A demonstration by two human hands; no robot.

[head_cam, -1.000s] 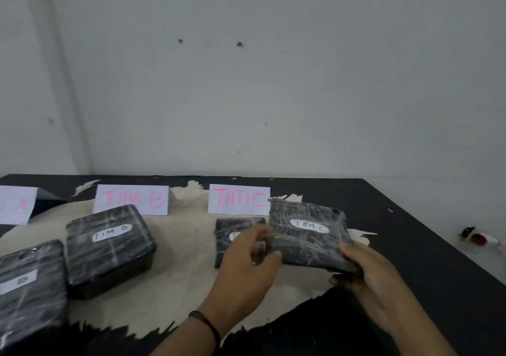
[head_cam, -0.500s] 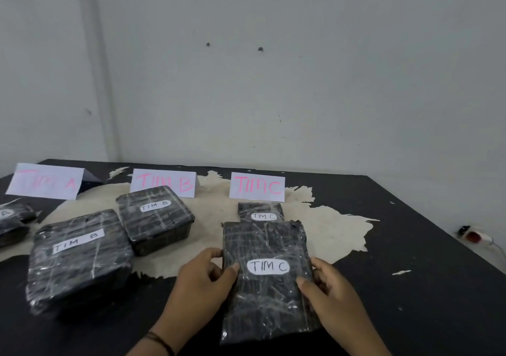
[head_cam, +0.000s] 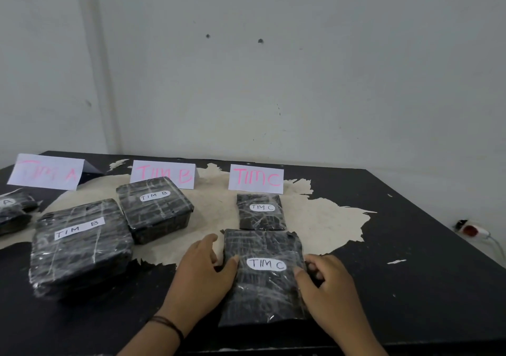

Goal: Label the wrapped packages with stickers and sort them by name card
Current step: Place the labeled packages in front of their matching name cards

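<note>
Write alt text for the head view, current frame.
Both bare hands, left and right, press the sides of a flat black plastic-wrapped package stickered TIM C, lying on a black table. A smaller wrapped TIM C package and the white TIM C name card lie beyond it; two TIM B packages sit left.

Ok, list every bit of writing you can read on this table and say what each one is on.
"TIM A": left name card, faint pink.
"TIM B": middle name card.
"TIM C": right name card.
"TIM B": big front-left package.
"TIM B": package behind it.
"TIM C": small package.
"TIM C": package between both hands.
"A": package at left edge, rest cut off.
</note>
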